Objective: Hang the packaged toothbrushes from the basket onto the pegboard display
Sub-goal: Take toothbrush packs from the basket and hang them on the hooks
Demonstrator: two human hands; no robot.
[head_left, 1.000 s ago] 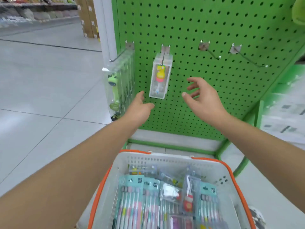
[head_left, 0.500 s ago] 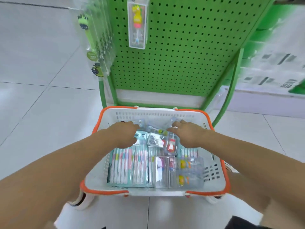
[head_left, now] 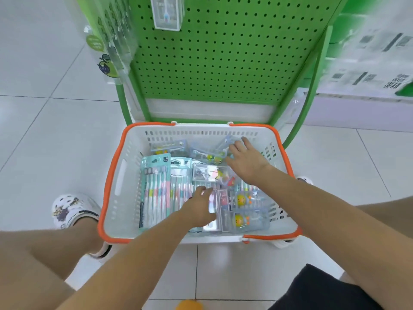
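A white basket with an orange rim (head_left: 116, 186) stands on the floor at the foot of the green pegboard (head_left: 223, 54). It holds several packaged toothbrushes: teal multi-packs (head_left: 156, 189) on the left and clear boxes with yellow figures (head_left: 242, 209) on the right. My left hand (head_left: 201, 206) lies inside the basket with straight fingers on a clear pack near the front middle. Further back on the right, my right hand (head_left: 245, 162) reaches with spread fingers and touches a clear pack (head_left: 212, 154). One clear boxed toothbrush (head_left: 166, 15) hangs on the board.
A row of clear packs (head_left: 111, 41) hangs at the board's left edge. The stand's green legs (head_left: 310, 90) flank the basket. My feet in white clogs (head_left: 71, 211) stand on either side of the basket on the tiled floor. A shelf with boxes (head_left: 375, 63) is at the right.
Both hands came down from the pegboard into the basket. My left hand then slid toward the front middle and my right hand toward the back right. The view tilted down.
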